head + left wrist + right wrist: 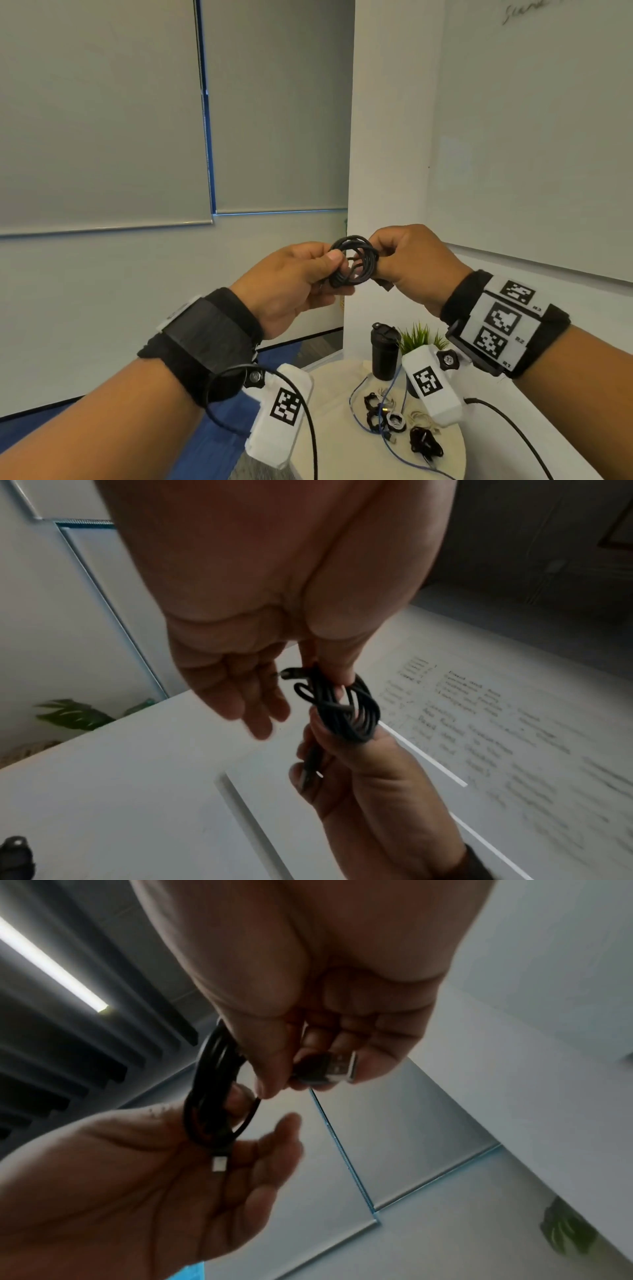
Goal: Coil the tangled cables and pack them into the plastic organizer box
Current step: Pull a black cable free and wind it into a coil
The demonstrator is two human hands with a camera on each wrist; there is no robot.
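A black cable coil (354, 260) hangs in the air at chest height between both hands. My left hand (329, 270) pinches the coil's left side with thumb over forefinger; its other fingers are loosely spread (260, 712). My right hand (383, 260) grips the right side and pinches the cable's USB plug (329, 1068) in curled fingers. The coil (212, 1096) runs from there to the left palm, where a small connector (219, 1164) hangs. In the left wrist view the coil (342, 707) sits at my thumb tip. No organizer box is in view.
Below the hands a round white table (335, 445) carries a loose blue cable (356, 416), several small coiled cables (380, 411) and a black bundle (424, 442). A black tumbler (384, 353) and a potted plant (419, 337) stand at its far edge.
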